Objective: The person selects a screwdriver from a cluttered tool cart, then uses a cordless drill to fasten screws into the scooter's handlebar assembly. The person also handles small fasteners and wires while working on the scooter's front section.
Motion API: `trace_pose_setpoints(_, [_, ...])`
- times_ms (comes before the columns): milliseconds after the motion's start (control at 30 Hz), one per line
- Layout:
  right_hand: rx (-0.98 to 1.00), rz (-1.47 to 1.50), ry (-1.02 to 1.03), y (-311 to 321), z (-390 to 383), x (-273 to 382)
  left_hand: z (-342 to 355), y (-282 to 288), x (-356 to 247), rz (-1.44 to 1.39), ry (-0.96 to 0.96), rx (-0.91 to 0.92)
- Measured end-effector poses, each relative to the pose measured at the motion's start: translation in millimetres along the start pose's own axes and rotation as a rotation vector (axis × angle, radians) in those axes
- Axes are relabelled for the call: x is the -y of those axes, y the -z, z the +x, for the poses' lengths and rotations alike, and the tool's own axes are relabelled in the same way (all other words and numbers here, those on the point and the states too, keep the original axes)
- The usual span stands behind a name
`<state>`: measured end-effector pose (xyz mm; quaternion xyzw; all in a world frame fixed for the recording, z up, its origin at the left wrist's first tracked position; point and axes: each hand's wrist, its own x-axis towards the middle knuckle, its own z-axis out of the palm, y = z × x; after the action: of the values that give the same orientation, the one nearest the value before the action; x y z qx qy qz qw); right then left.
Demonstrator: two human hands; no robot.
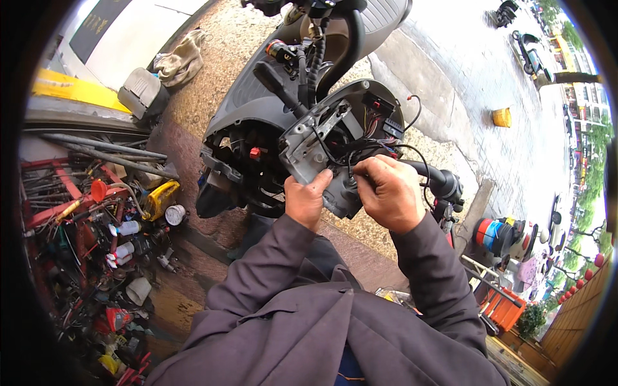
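Note:
A scooter with its front opened up (241, 122) stands before me. My left hand (306, 201) grips the near edge of a grey plastic housing (302, 151), thumb on top. My right hand (391, 193) is closed in a pinch at the housing's right side, close to a bundle of black wires (370, 151). What its fingertips hold, if anything, is hidden. Dark connectors (383, 116) with coloured wires sit at the housing's far right. A thin loose wire (417, 109) sticks up beyond them. Right of my hand is a black handlebar grip (444, 183).
On the left, tools and parts lie heaped around a red metal frame (61, 180), with a yellow container (161, 199) and a white tub (175, 215). A grey bin (143, 92) stands farther off. To the right are a yellow bucket (501, 117) and an orange crate (501, 307).

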<state>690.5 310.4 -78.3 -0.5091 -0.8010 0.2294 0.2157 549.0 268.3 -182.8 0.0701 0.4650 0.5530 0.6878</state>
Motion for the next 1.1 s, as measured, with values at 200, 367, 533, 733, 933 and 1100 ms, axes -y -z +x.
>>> trace_pose_setpoints(200, [0.013, 0.052, -0.038, 2, 2, -3, -2, -2, -6, 0.029, 0.017, -0.024])
trace_pose_setpoints(367, [0.023, 0.053, -0.057, 1, 4, -7, -2, -4, -6, 0.127, -0.069, -0.027])
trace_pose_setpoints(533, [0.043, 0.044, -0.065, 1, 5, -8, 0, 0, -5, 0.129, -0.053, 0.005])
trace_pose_setpoints(733, [0.128, -0.062, -0.026, 1, 13, -4, -1, -2, -6, 0.127, -0.045, -0.031])
trace_pose_setpoints(933, [0.210, -0.142, 0.005, -9, 23, -5, -3, -5, -4, 0.033, -0.007, -0.101])
trace_pose_setpoints(1100, [0.260, -0.152, -0.018, -13, 26, -5, -2, -4, -1, 0.068, -0.064, -0.089])
